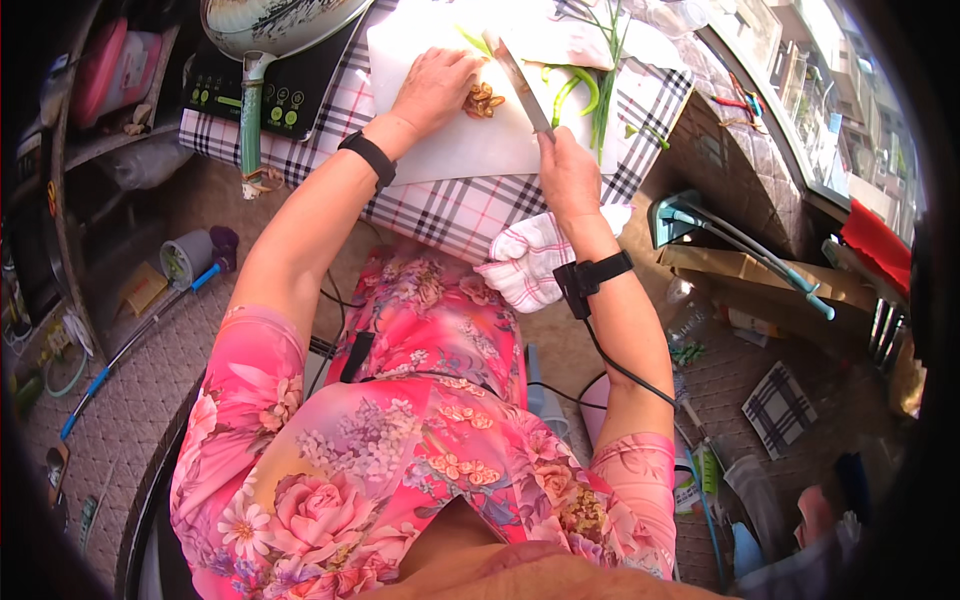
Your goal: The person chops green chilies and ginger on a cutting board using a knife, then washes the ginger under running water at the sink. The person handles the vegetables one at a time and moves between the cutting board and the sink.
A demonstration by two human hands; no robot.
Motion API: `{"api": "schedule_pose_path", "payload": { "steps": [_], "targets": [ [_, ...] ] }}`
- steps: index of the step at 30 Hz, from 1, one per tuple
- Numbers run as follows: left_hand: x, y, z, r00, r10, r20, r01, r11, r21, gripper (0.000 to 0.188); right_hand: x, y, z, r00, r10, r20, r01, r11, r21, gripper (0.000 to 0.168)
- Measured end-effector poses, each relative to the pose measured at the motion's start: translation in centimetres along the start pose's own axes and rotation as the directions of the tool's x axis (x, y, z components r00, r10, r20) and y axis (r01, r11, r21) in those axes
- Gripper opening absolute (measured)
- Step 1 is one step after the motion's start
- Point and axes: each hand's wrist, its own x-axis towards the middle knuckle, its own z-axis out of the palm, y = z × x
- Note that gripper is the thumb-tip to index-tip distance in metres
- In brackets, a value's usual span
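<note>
My right hand grips the handle of a kitchen knife, whose blade points away from me over a white cutting board. Fingers bent, my left hand rests on the board to the left of the blade. Glare hides whether its fingertips press on anything. Beside them lies a small pile of brown pieces, possibly sliced food. A pale green strip, perhaps a pepper, shows near the knife tip. Green peppers and long green onion stalks lie right of the knife.
A plaid cloth covers the table. At the left, a frying pan sits on an induction cooktop, its green handle jutting towards me. A checked towel hangs at the front edge. A cable runs from my right wrist strap.
</note>
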Motion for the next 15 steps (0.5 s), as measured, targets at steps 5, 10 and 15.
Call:
{"api": "schedule_pose_path", "payload": {
  "steps": [5,10,15],
  "targets": [
    [-0.3,0.2,-0.9,0.998,0.018,0.055,-0.012,0.994,-0.108,0.019,-0.1,0.1,-0.1,1.0,-0.011,0.012,0.011,1.0,0.001,0.025],
    [0.5,0.6,-0.1,1.0,-0.017,-0.01,0.017,0.999,-0.037,0.015,0.3,-0.4,0.0,0.999,-0.037,-0.035,0.039,0.998,0.053,0.024],
    [0.1,0.8,-0.1,0.988,0.149,0.026,-0.148,0.989,-0.026,0.018,0.4,-0.3,-0.2,0.999,-0.027,-0.026,0.028,0.999,0.038,0.023]
  ]
}}
